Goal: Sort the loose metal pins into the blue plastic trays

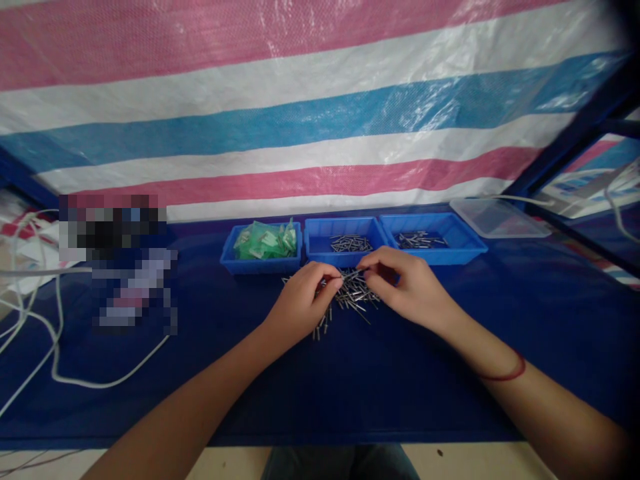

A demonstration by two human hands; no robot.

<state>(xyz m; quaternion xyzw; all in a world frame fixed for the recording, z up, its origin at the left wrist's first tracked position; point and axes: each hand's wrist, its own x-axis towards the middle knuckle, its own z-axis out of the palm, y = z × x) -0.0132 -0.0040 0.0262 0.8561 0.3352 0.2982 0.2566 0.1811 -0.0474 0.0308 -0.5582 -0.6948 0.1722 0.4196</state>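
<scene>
Over a loose pile of metal blind rivets point(354, 293), both my hands work close together. My left hand point(303, 293) is closed in a pinch, thumb against forefinger, with a thin rivet at the fingertips. Just to its right, my right hand point(407, 283) also pinches a slim rivet between thumb and forefinger. Behind the hands, a middle blue bin point(315, 248) and a right blue bin point(463, 248) each hold more rivets. The left blue bin point(235, 267) contains green plastic packets point(265, 241).
The blue tabletop point(350, 393) carries a clear plastic lid point(500, 219) at the back right. White cables point(57, 333) loop across the left side, near blurred-out items point(135, 287). A striped plastic sheet point(300, 127) hangs behind the table.
</scene>
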